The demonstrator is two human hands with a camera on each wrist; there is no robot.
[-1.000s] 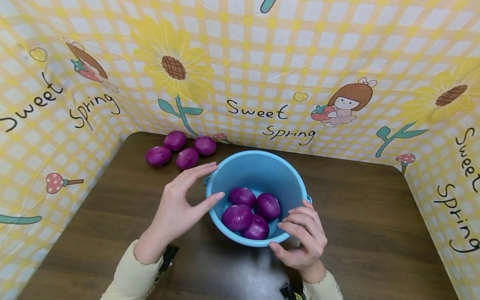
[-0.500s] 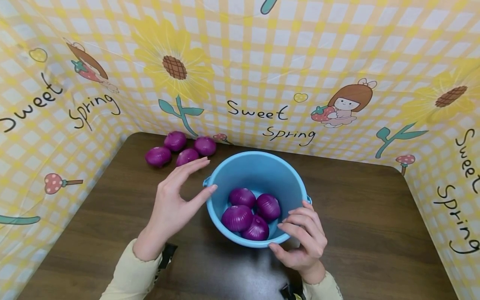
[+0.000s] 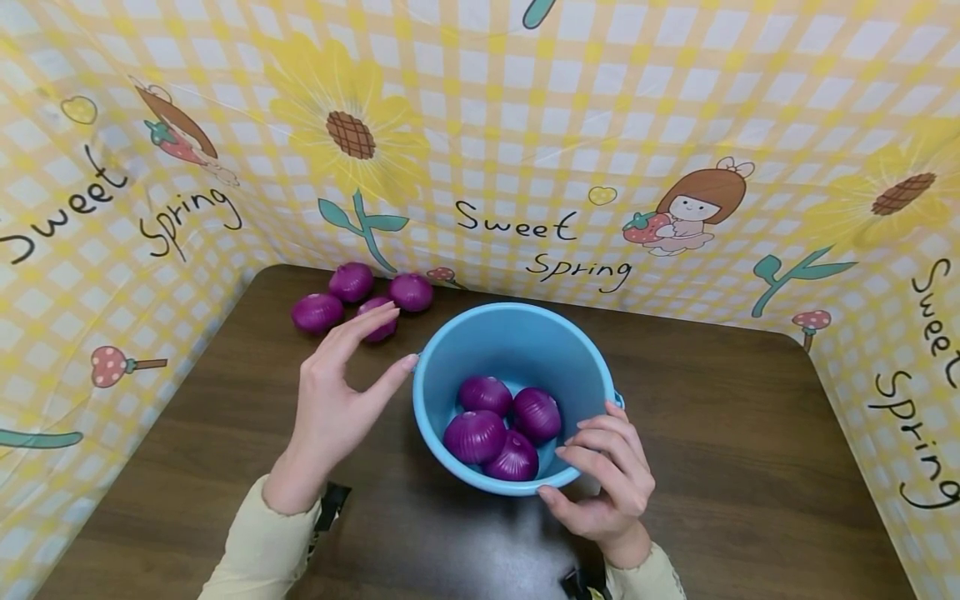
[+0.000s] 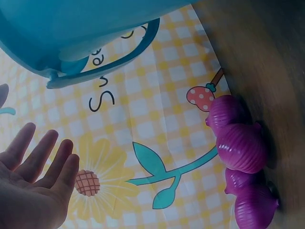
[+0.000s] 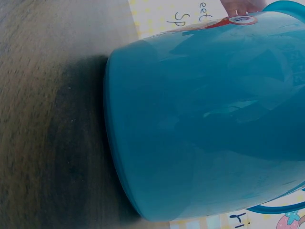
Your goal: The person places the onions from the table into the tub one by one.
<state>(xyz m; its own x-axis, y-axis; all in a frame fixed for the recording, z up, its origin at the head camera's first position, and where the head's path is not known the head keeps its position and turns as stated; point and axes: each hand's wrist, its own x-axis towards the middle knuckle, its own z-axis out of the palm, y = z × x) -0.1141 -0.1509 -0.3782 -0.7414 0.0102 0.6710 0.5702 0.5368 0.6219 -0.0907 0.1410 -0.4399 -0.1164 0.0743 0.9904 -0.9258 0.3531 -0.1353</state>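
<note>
A light blue bucket (image 3: pixel 517 333) stands on the table with several purple onions (image 3: pixel 475 437) at its bottom. My right hand (image 3: pixel 611 475) grips the bucket's near right rim, fingertips over the edge and thumb at the front. To the left of the bucket, my left hand (image 3: pixel 330 408) has its fingers spread and holds nothing. Its thumb tip is right by the bucket's left side. Several more purple onions (image 3: pixel 317 312) lie at the back left, and the left fingertips overlap the nearest onion (image 3: pixel 382 329) in the head view. In the left wrist view, the left fingers (image 4: pixel 62 162) are loosely extended.
The brown wooden table (image 3: pixel 750 467) is walled at the back and sides by yellow checked cloth (image 3: pixel 510 125) with flower prints. A blue handle (image 4: pixel 109 69) hangs at the bucket's side in the left wrist view.
My left hand has moved away from the bucket's left rim, leftward and slightly back toward the onions on the table. The right hand and the bucket stay in place.
</note>
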